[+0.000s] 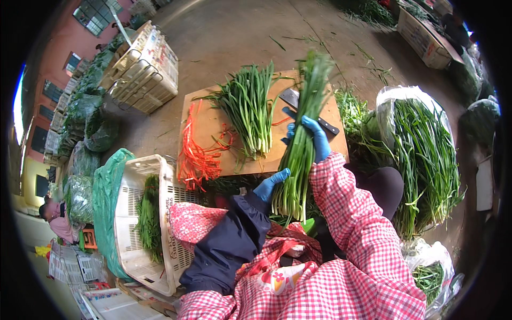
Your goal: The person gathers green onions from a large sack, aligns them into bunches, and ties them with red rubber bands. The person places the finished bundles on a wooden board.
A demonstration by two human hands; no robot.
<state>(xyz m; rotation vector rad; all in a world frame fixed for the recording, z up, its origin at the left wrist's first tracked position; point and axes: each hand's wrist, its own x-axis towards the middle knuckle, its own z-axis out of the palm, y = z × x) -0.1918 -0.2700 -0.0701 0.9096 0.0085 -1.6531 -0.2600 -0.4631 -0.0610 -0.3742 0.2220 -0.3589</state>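
Observation:
A long bunch of Chinese chives [300, 160] is held upright over the near right part of a wooden board [200, 160], its leafy tips blurred. My right hand [318, 138], in a blue glove, grips it around the middle, fingers showing on the far side. At the pale stem ends, my left hand [272, 186], also gloved, is closed against the bunch's left side. Behind the bunch lies a cleaver with a wide blade [289, 98] and a black handle [329, 126]; the bunch hides part of it. Another chive bunch [252, 112] rests on the board, beside loose red plastic strips [198, 156].
At left stands a white plastic crate [164, 180] with bundled greens [151, 220] inside. A large open bag of chives [424, 160] is at right, with a smaller bag [430, 276] below. Stacked crates [148, 76] stand far left. A person [60, 220] sits at the left rim.

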